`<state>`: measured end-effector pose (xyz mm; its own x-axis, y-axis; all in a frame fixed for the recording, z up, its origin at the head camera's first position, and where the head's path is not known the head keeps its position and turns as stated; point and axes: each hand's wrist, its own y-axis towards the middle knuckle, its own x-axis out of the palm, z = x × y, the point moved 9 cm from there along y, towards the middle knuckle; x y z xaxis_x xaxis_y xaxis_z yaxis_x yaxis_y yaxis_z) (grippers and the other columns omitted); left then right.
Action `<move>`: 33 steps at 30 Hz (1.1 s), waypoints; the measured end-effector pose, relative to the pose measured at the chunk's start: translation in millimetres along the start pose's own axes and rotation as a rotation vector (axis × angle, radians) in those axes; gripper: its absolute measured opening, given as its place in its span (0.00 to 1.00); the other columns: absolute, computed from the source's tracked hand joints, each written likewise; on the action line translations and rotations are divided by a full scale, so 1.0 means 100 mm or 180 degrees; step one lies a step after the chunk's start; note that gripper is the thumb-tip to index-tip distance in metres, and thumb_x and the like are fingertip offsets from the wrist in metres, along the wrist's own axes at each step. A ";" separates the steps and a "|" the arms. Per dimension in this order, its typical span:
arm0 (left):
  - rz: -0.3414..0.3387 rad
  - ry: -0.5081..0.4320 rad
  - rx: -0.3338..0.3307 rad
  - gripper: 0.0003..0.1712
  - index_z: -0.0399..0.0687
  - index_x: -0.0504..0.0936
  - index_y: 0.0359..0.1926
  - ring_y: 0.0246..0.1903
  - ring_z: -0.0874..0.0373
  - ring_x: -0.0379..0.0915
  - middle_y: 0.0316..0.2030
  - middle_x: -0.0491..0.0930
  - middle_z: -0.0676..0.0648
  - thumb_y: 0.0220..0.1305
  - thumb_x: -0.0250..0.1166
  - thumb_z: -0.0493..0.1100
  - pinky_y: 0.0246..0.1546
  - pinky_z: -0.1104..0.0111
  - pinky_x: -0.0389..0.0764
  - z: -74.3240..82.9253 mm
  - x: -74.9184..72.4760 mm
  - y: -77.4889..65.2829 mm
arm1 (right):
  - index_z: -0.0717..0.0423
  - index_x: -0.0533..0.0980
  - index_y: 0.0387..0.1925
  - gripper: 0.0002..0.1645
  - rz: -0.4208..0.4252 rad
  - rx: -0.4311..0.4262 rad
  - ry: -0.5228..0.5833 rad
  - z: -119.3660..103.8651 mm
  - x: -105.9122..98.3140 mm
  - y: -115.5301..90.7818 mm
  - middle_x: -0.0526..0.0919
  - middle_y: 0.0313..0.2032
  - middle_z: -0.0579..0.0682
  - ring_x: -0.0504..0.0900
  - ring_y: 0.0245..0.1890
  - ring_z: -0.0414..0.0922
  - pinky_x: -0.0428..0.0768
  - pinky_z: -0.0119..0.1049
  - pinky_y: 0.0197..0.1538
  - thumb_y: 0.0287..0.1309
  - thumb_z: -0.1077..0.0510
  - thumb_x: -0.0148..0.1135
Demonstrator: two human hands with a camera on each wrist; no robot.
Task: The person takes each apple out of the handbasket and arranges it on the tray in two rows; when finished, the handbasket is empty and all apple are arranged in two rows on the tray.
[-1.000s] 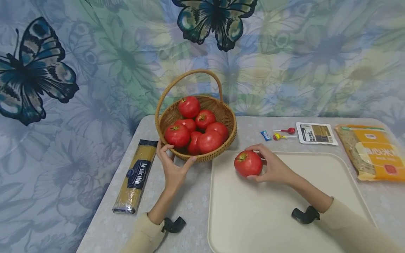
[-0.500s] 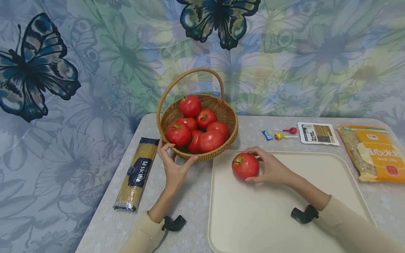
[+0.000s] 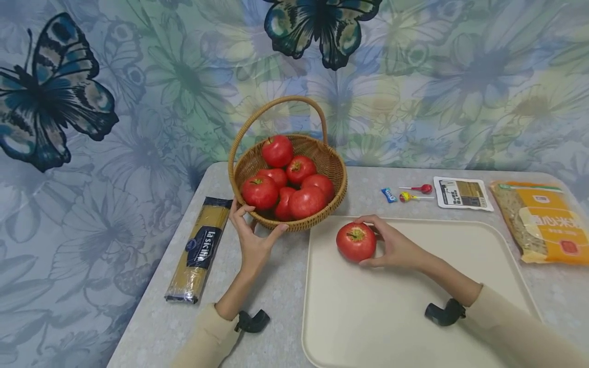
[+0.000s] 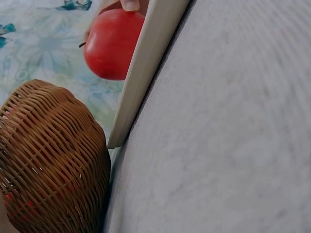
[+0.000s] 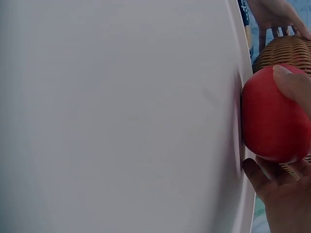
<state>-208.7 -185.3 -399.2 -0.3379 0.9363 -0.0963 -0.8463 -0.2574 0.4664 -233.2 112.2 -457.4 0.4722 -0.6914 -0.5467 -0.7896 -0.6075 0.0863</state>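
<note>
A red apple [image 3: 356, 242] is in my right hand [image 3: 395, 248], thumb on the near side and fingers behind it, over the upper left part of the cream tray [image 3: 405, 306]. The right wrist view shows the thumb lying across the apple [image 5: 274, 116] close to the tray surface. My left hand [image 3: 253, 245] grips the near left rim of the wicker basket [image 3: 313, 223], fingers at the side and thumb at the front. Several red apples [image 3: 307, 203] lie in the basket, which leans toward me. In the left wrist view, the basket's woven wall [image 4: 53, 155] hides most of them.
Left of the basket lies a pack of spaghetti [image 3: 200, 250]. Behind the tray are a blue-wrapped candy [image 3: 388, 194], two lollipops [image 3: 421, 189] and a white-edged flat packet [image 3: 462, 193]. An orange grain bag [image 3: 547, 222] lies at the right. A patterned cloth [image 3: 184, 87] hangs behind the table.
The apple in my right hand has shifted slightly left and turned, with its stem end now facing up toward me. My left hand keeps its hold on the basket. The head view has moved slightly.
</note>
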 end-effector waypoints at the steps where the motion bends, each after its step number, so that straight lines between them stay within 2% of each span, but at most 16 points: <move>1: 0.0003 0.0008 -0.0002 0.43 0.30 0.58 0.53 0.76 0.47 0.34 0.74 0.37 0.38 0.48 0.78 0.39 0.63 0.36 0.60 0.00 0.00 0.00 | 0.45 0.61 0.66 0.54 0.0003 -0.0020 -0.0052 -0.01 0.01 0.00 0.72 0.61 0.46 0.74 0.61 0.47 0.77 0.46 0.60 0.39 0.47 0.82; 6: 0.0013 -0.0018 0.0032 0.43 0.30 0.58 0.53 0.75 0.46 0.35 0.74 0.37 0.36 0.47 0.79 0.39 0.63 0.37 0.60 0.01 0.01 0.00 | 0.51 0.60 0.67 0.56 0.0019 -0.0235 -0.0345 -0.14 -0.04 0.00 0.68 0.63 0.50 0.70 0.63 0.48 0.75 0.50 0.61 0.39 0.47 0.82; 10: 0.0019 -0.0064 0.0051 0.43 0.30 0.58 0.54 0.75 0.45 0.36 0.74 0.38 0.36 0.47 0.79 0.38 0.62 0.37 0.60 0.01 0.02 0.00 | 0.54 0.61 0.67 0.55 0.0204 -0.0504 -0.0552 -0.38 -0.21 0.07 0.66 0.65 0.52 0.67 0.65 0.49 0.75 0.50 0.61 0.40 0.49 0.82; 15: 0.0035 -0.0130 0.0047 0.42 0.29 0.57 0.55 0.76 0.45 0.36 0.74 0.36 0.36 0.46 0.77 0.32 0.63 0.38 0.59 0.01 0.01 0.00 | 0.55 0.65 0.65 0.50 0.0333 -0.0909 -0.0539 -0.83 -0.38 0.37 0.67 0.65 0.54 0.65 0.65 0.48 0.76 0.42 0.60 0.40 0.57 0.81; 17: 0.0051 -0.0139 0.0049 0.42 0.28 0.57 0.55 0.76 0.46 0.36 0.75 0.36 0.36 0.47 0.76 0.32 0.64 0.38 0.59 0.00 0.00 -0.01 | 0.54 0.66 0.65 0.48 0.0275 -0.1028 -0.0536 -0.99 -0.39 0.56 0.67 0.65 0.54 0.65 0.65 0.47 0.76 0.43 0.58 0.42 0.57 0.81; 21: 0.0070 -0.0133 0.0046 0.42 0.29 0.57 0.55 0.76 0.46 0.36 0.75 0.36 0.37 0.47 0.77 0.34 0.64 0.38 0.59 -0.01 -0.03 -0.02 | 0.51 0.69 0.63 0.44 0.0003 -0.1094 -0.0607 -1.19 -0.32 0.97 0.70 0.63 0.51 0.67 0.64 0.50 0.76 0.51 0.57 0.46 0.50 0.78; 25: 0.0057 -0.0132 0.0045 0.42 0.29 0.57 0.55 0.75 0.45 0.36 0.75 0.36 0.36 0.48 0.77 0.36 0.63 0.38 0.60 -0.02 -0.04 -0.02 | 0.49 0.70 0.62 0.39 -0.0488 -0.0965 -0.0601 -1.18 -0.18 1.30 0.74 0.59 0.51 0.73 0.61 0.52 0.74 0.51 0.60 0.50 0.47 0.75; 29: 0.0038 -0.0112 0.0054 0.42 0.28 0.57 0.54 0.75 0.45 0.36 0.74 0.37 0.36 0.48 0.78 0.35 0.63 0.37 0.60 -0.01 -0.04 -0.02 | 0.50 0.71 0.60 0.36 -0.1016 -0.0840 -0.0684 -1.11 -0.05 1.47 0.77 0.57 0.51 0.76 0.58 0.48 0.73 0.47 0.62 0.52 0.46 0.73; 33: 0.0001 -0.0096 0.0084 0.42 0.28 0.57 0.54 0.75 0.45 0.36 0.74 0.37 0.36 0.48 0.77 0.35 0.62 0.35 0.58 0.02 -0.03 0.00 | 0.49 0.72 0.63 0.36 -0.1380 -0.0741 -0.0756 -1.08 0.03 1.52 0.75 0.61 0.49 0.72 0.62 0.48 0.71 0.48 0.64 0.54 0.46 0.72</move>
<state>-206.6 -187.8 -396.8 -0.3251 0.9431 -0.0697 -0.8349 -0.2516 0.4896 -309.8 -24.4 -355.4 0.6124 -0.2675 -0.7439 -0.4220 -0.9063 -0.0215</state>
